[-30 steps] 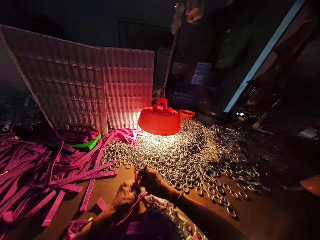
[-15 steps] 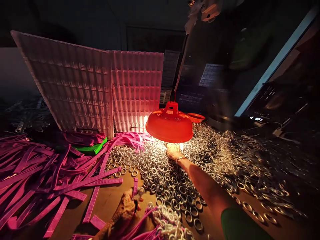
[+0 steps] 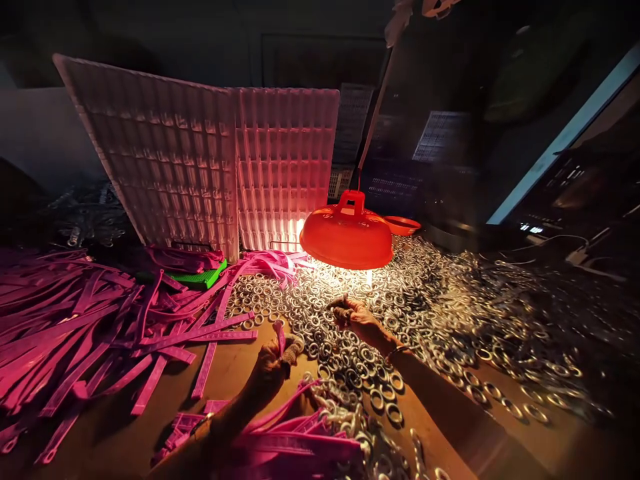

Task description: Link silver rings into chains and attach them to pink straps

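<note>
From where I stand, the work looks partway along; by the near edge of the tabletop (image 3: 235,365) lies a bundle of straps (image 3: 300,445) with a clump of rings (image 3: 345,402) against it, and I'd judge some of those are joined, though the tangle hides how many; plenty seems left, since loose pink straps (image 3: 95,320) sprawl toward the left edge and a heap of loose rings (image 3: 345,357) spreads from the middle toward the right edge; the left hand (image 3: 274,360) has its fingers closed around one strap (image 3: 280,337), its end poking up; the right hand (image 3: 361,319) is over the heap, fingertips drawn narrow, but I cannot tell whether a ring is in them; a red lampshade (image 3: 346,235) hangs low above the rings, with a red bowl (image 3: 404,229) behind; ribbed panels (image 3: 286,153) stand past a green tray (image 3: 203,276); the room beyond is dim.
</note>
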### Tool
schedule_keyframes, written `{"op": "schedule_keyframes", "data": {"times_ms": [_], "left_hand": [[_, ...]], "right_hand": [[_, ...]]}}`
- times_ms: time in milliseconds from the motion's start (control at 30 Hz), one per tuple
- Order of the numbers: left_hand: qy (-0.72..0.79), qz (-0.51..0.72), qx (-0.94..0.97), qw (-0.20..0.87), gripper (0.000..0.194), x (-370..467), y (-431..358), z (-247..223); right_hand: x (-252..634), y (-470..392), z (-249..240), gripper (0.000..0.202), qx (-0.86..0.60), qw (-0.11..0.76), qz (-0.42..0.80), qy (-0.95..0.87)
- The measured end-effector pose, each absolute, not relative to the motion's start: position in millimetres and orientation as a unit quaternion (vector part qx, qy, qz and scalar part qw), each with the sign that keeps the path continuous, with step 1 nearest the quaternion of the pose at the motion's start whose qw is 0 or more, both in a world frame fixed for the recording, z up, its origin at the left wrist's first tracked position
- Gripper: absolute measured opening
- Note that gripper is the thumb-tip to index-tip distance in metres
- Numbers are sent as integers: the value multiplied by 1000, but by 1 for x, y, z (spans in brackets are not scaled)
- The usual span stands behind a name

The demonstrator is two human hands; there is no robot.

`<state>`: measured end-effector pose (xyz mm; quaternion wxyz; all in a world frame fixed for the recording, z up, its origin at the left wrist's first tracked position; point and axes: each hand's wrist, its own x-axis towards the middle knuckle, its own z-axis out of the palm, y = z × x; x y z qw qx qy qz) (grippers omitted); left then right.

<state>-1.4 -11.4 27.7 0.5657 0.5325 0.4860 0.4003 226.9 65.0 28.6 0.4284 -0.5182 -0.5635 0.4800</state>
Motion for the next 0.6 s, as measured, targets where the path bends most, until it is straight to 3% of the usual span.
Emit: {"op": "schedule_keyframes", "data": {"times_ms": [167, 267, 433, 600], "left_hand": [[439, 438, 602, 503, 22, 4, -13, 39], [460, 433, 584, 510, 24, 5, -16, 36], [493, 437, 503, 560, 34, 5, -16, 27], [513, 429, 477, 570, 41, 8, -7, 17]], "right_hand": [[197, 26, 23, 35, -450, 403, 649, -463], [182, 15, 20, 28, -465, 425, 591, -504], [160, 11, 12, 28, -492, 486, 377, -616], [143, 10, 7, 39, -482, 481, 365, -635]]}}
